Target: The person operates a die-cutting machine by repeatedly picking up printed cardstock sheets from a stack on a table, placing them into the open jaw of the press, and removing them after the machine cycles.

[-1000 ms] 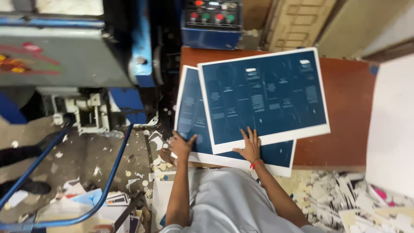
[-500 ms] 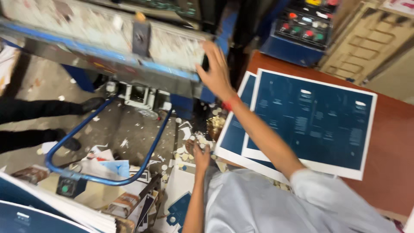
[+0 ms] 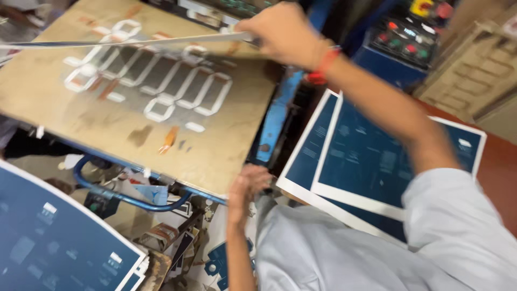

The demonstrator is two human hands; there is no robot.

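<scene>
Gripping thin flat sheet [image 3: 134, 42] — right hand [image 3: 280, 32]

Dark blue printed sheets with white borders [image 3: 371, 161] lie stacked on a reddish-brown counter [image 3: 498, 161]. A blue control panel with coloured buttons [image 3: 414, 40] stands behind. Paper scraps [image 3: 172, 242] litter the floor.

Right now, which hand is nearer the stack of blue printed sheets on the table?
Left. The left hand sits low, just beside the near-left edge of the blue printed sheets. The right hand is up by the machine, gripping the edge of a thin sheet, well above the stack.
</scene>
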